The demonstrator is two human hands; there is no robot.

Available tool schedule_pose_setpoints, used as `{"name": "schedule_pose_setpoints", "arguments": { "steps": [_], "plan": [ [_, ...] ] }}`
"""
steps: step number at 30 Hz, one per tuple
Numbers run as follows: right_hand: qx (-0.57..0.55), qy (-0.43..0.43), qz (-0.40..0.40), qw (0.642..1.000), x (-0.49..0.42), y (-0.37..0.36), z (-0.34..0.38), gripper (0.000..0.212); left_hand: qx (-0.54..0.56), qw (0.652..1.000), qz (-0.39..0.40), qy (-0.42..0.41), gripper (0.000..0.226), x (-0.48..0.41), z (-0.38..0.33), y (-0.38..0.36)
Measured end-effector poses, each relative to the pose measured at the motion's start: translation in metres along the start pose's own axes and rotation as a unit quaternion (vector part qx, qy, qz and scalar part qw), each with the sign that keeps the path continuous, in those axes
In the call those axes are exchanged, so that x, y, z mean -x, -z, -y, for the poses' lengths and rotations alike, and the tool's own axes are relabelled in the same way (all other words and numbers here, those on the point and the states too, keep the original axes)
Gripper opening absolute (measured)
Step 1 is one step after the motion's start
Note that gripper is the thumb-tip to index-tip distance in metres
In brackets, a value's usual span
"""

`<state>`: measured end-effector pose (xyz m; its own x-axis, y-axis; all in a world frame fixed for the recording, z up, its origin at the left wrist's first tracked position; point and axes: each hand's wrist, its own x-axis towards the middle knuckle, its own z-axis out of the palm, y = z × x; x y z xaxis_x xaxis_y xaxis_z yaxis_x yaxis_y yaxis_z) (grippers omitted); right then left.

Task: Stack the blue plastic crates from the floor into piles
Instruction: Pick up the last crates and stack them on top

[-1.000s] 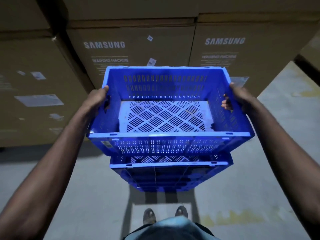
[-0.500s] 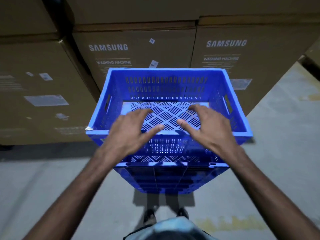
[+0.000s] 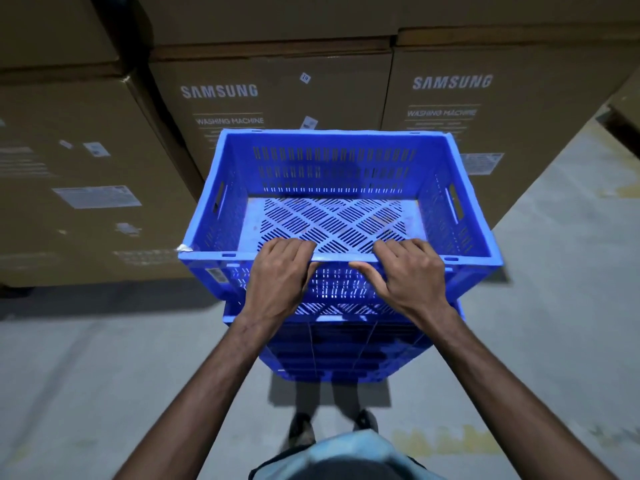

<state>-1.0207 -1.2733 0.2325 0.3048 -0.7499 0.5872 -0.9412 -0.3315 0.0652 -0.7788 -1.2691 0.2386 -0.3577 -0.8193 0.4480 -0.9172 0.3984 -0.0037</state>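
My left grip (image 3: 280, 278) and right grip (image 3: 412, 278) are both clamped over the near rim of the top crate (image 3: 332, 161), which sits on the pile (image 3: 346, 351). I'd press evenly and square its corners so it seats flat.

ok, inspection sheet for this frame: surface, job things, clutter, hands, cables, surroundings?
Surface: grey concrete floor, faint yellow marking at lower right.
Job's things: top crate, blue and empty, rests on the pile of blue crates.
Clutter: nothing seen.
Grippers: left hand and right hand grip the top crate's near rim, fingers curled over it.
Cables: nothing seen.
Surroundings: stacked cardboard boxes marked Samsung washing machine behind the pile; the person's shoes below it.
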Motion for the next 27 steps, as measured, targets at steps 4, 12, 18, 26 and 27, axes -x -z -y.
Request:
{"name": "schedule_pose_setpoints", "arguments": {
  "steps": [4, 12, 18, 26, 27],
  "plan": [
    [0.002, 0.019, -0.010, 1.000, -0.003, -0.003, -0.002, 0.054, 0.035, 0.998, 0.037, 0.032, 0.029, 0.002, -0.002, 0.003],
    [0.037, 0.035, -0.060, 0.997, 0.021, 0.012, 0.003, 0.055, 0.047, 0.999, 0.020, 0.020, 0.020, 0.027, -0.013, 0.019],
    [0.046, 0.041, -0.075, 0.995, 0.004, 0.003, 0.000, 0.056, 0.033, 0.999, 0.004, 0.013, 0.026, 0.009, -0.002, 0.015],
    [0.029, 0.053, -0.065, 0.996, 0.010, 0.011, -0.028, 0.057, 0.023, 0.999, -0.014, 0.029, 0.023, 0.006, -0.032, 0.007],
    [0.024, 0.054, -0.070, 0.996, 0.017, 0.012, -0.022, 0.057, 0.020, 0.999, -0.016, 0.027, 0.022, 0.017, -0.032, 0.008]
  ]
}}
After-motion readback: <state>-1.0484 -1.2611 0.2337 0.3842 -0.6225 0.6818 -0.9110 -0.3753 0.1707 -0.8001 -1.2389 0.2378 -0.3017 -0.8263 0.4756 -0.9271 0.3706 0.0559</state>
